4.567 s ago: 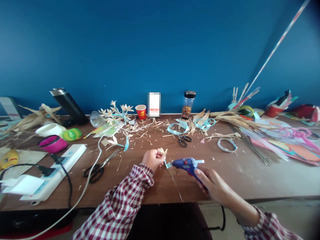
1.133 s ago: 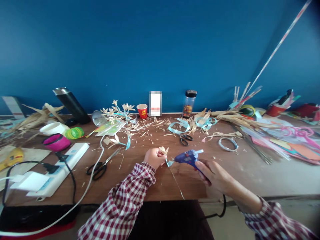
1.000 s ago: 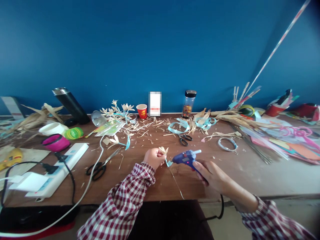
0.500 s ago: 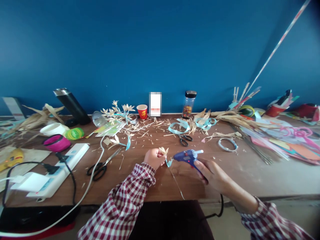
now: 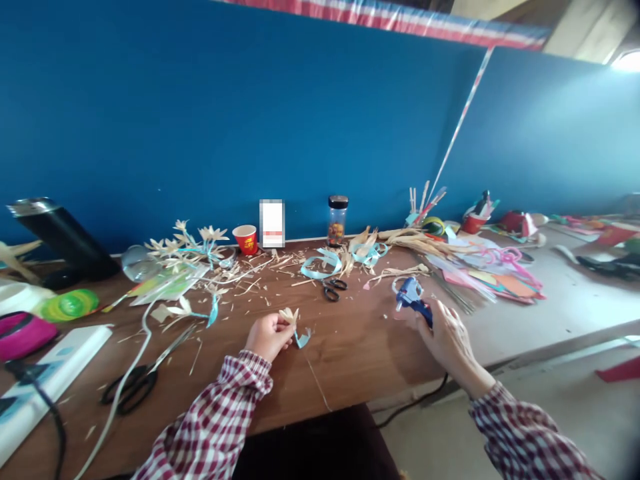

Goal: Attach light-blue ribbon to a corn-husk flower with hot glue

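Between the fingers of my left hand is a pale husk flower, petals pointing up. A strip of light blue ribbon hangs at its stem, beside my fingertips. My right hand grips the handle of a blue glue gun over the right part of the table, well apart from the flower. The gun's cord runs down past the table's front edge. A thin thread-like strand lies on the wood below the flower.
Black-handled scissors lie to the left, smaller scissors near the middle back. A white power strip, finished flowers, a red paper cup, a jar and coloured paper surround the work area.
My right hand has moved the glue gun away from the flower to the right, and its nozzle has turned. My left hand still holds the flower. The view has swung right.
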A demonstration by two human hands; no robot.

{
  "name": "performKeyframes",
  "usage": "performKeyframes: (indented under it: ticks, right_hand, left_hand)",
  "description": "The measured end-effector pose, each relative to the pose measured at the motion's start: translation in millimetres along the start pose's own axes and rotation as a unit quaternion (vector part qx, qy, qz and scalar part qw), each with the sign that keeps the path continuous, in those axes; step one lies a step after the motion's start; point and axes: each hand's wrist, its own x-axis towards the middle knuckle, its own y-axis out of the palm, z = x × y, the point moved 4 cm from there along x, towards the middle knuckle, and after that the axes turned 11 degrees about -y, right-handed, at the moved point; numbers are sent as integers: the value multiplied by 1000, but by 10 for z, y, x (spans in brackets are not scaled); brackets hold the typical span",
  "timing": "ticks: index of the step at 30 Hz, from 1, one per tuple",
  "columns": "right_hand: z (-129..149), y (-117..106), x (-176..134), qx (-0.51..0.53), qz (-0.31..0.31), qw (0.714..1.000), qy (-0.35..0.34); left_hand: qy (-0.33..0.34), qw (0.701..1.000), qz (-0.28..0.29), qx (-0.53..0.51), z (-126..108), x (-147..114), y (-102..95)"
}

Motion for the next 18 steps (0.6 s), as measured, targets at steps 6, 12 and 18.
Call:
performKeyframes:
  ticks: [6,12,18]
  right_hand:
    - [-153,99,59,-48,19,998,33]
    - [-163,166,197,-100,102,983,118]
    - [-248,168,172,-100,112,981,124]
  left_hand:
    - [19,1000,-23,-7,-8,-26,-9]
    - [26,999,-27,-18,-15,-36,-4]
    - [15,999,-25,-37,-38,-62,-21]
